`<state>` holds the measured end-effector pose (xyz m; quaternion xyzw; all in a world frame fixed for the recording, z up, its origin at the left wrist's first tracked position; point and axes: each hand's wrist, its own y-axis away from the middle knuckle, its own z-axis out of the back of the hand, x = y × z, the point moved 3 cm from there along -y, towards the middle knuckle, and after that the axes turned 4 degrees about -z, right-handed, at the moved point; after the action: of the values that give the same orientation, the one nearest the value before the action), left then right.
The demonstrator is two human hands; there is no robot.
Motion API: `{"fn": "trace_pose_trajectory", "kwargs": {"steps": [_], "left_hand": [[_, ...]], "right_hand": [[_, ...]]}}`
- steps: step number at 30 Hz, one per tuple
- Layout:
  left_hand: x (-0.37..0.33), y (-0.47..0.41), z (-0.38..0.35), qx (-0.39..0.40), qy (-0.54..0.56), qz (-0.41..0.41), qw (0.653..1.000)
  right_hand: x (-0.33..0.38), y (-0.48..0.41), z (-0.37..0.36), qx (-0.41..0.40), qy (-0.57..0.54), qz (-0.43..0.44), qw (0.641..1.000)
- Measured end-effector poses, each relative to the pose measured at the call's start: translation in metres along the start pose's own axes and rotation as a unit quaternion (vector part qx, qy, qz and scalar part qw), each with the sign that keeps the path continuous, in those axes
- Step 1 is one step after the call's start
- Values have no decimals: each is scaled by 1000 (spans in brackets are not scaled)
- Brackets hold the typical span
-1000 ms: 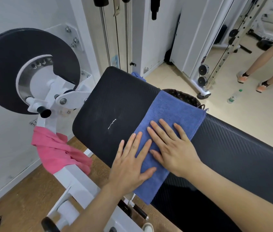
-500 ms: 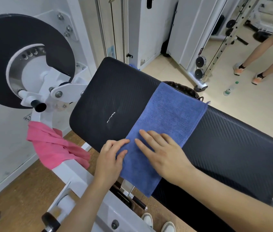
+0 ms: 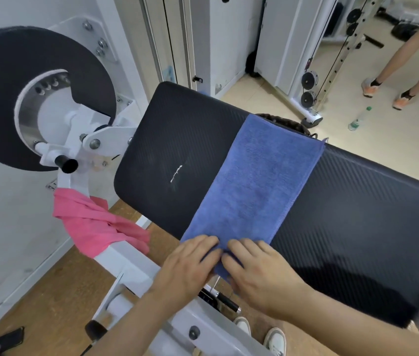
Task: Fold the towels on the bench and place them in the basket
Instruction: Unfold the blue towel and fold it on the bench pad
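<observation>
A blue towel (image 3: 257, 186) lies as a long folded strip across the black padded bench (image 3: 177, 140). Its near end hangs over the bench's front edge. My left hand (image 3: 187, 263) and my right hand (image 3: 257, 268) sit side by side on that near end, fingers curled around the towel's edge. A dark woven basket (image 3: 294, 124) shows only as a rim behind the bench, past the towel's far end. A pink towel (image 3: 92, 227) is draped crumpled over the white machine frame at the left.
A large black weight disc (image 3: 5, 80) on a white frame (image 3: 126, 265) stands left of the bench. Another person's legs (image 3: 395, 65) are at the far right, near a plastic bottle (image 3: 358, 119) on the floor. My shoes (image 3: 275, 340) show below the bench.
Both hands slid back along the blue towel from its middle to its near end, and their fingers went from flat to curled on the edge.
</observation>
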<state>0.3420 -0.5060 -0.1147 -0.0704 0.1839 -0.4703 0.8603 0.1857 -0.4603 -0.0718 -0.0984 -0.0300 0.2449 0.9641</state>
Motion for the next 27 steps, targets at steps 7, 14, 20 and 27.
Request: {"fn": "trace_pose_trajectory", "kwargs": {"steps": [7,14,20,27], "left_hand": [[6,-16,17,11,31,-18,999],[5,-23,34,93,81,65,990],[0,-25,36,62,33,123,990],[-18,-13,27,294,-14,92,951]], "right_hand": [[11,13,-20,32,35,-68,997],[0,-1,8,19,-103,-143,984],[-14,-5,26,113,-211,-183,954],[-7,19,23,204,-258,-142,934]]}}
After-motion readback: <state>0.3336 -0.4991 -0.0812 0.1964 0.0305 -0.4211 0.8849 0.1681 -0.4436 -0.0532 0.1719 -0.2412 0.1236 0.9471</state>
